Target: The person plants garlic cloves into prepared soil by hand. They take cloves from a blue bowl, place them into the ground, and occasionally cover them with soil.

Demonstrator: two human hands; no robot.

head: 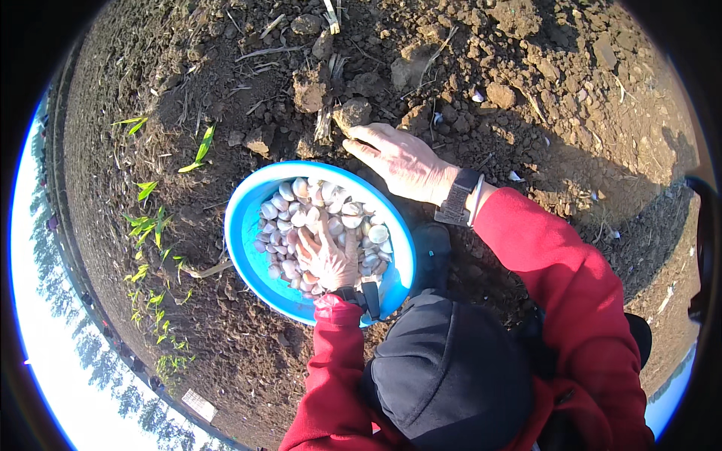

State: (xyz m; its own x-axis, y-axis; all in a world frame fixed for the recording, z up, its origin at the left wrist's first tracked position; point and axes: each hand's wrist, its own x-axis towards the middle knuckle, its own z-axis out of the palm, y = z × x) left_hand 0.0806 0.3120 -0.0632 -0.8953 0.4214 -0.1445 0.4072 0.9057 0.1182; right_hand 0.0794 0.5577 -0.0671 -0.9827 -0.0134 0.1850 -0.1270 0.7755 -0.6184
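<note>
A light-blue plastic basin [237, 231] holds many loose garlic cloves [282, 211] and sits tilted on the soil. My left hand [330, 262] is palm down in it, its spread fingers partly sunk among the cloves; what lies under the palm is hidden. Beyond the basin's upper right rim, my right hand [400, 160] lies low over the soil, fingers stretched to the left. Its fingertips are at a dirt clod [352, 114], and nothing shows held in it. Dark bands circle both wrists.
Rough soil with clods [310, 90] and dry stalks [333, 17] surrounds the basin. Green shoots [149, 225] grow at left. Scattered cloves [514, 176] lie on the soil at right. A dark shoe [431, 248] rests against the basin's right side. Far left, distant trees line the field's edge.
</note>
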